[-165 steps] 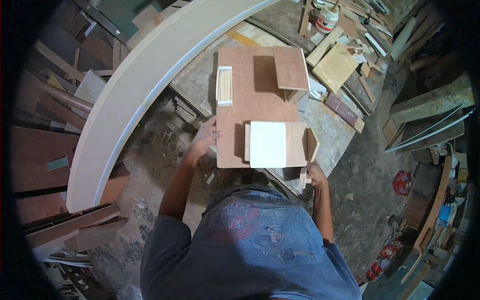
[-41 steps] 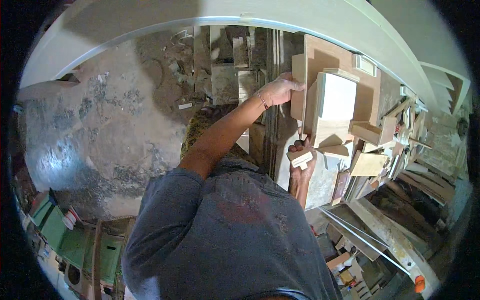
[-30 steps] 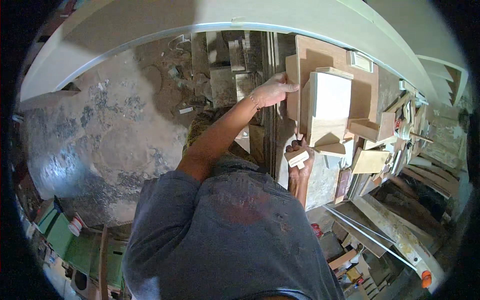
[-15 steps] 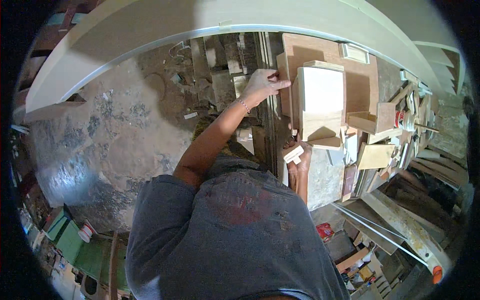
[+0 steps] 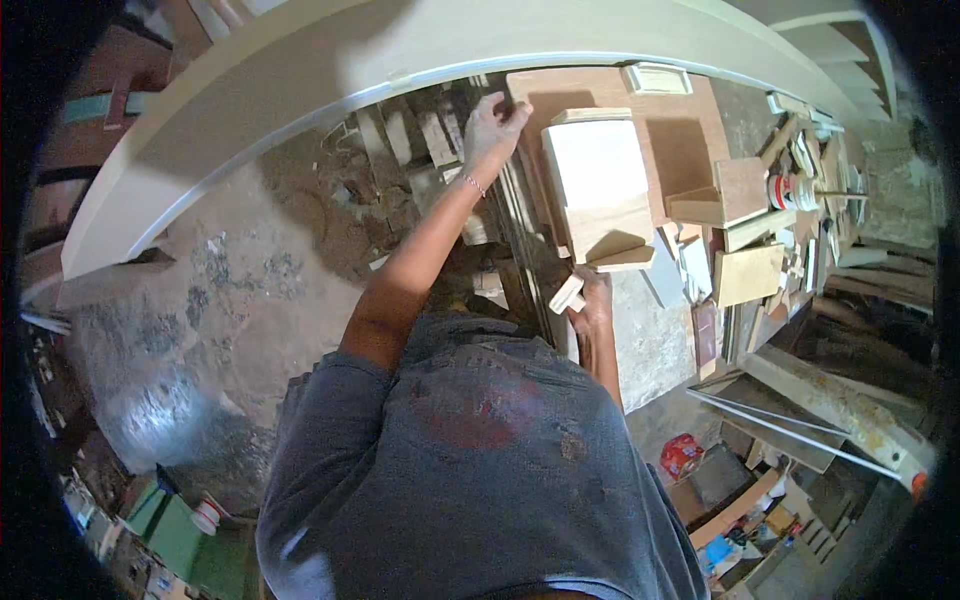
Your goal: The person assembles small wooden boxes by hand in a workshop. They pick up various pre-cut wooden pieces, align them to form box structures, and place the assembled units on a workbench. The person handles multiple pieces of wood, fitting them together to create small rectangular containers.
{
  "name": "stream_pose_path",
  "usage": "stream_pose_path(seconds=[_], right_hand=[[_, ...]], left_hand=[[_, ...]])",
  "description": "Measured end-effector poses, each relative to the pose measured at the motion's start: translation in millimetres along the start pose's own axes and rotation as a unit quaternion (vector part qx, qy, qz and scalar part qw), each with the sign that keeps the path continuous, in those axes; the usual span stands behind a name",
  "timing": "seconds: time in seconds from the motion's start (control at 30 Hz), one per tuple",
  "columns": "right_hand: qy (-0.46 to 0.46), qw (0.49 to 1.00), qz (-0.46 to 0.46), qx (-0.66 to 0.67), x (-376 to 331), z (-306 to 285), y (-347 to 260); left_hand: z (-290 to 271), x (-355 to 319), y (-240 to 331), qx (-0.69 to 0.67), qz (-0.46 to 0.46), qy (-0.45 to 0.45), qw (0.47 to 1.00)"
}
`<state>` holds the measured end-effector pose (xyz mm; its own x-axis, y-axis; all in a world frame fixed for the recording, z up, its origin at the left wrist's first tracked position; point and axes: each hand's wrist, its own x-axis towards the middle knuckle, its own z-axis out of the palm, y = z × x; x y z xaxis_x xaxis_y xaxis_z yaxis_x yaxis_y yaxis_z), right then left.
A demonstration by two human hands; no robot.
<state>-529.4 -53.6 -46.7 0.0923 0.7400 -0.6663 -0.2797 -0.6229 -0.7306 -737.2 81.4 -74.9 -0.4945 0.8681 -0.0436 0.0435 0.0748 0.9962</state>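
My left hand (image 5: 492, 138), dusty and wearing a bracelet, is at the far left corner of a brown plywood board (image 5: 690, 150). Its fingers are spread and hold nothing; I cannot tell whether they touch the board's edge. On the board stands a pale wooden box-like piece (image 5: 608, 222) with a white upper panel (image 5: 597, 163). Close to the near end of that piece, my right hand (image 5: 597, 298) is closed around a small pale T-shaped wood block (image 5: 567, 293). Some of its fingers are hidden behind the block.
A small open wooden box (image 5: 735, 195) and a framed wood piece (image 5: 658, 79) lie on the board. Offcuts and a white tub (image 5: 790, 191) crowd the right side. A long pale panel (image 5: 300, 85) arches across the far side. Wood scraps litter the floor at left.
My left hand has left the board's left side, moved toward its far corner, and its fingers have spread. My right hand still holds the block. The whole view has shifted slightly.
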Motion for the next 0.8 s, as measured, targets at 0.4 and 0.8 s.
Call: stream_pose_path(seconds=[0.4,0.8], right_hand=[[-0.001,0.988,-0.152,0.038,42,-98,-57],[-0.025,0.981,-0.185,0.051,76,-96,-85]], left_hand=[[19,30,-19,-0.01,0.017,-0.012,1.0],[9,25,15,0.012,-0.061,-0.104,0.993]])
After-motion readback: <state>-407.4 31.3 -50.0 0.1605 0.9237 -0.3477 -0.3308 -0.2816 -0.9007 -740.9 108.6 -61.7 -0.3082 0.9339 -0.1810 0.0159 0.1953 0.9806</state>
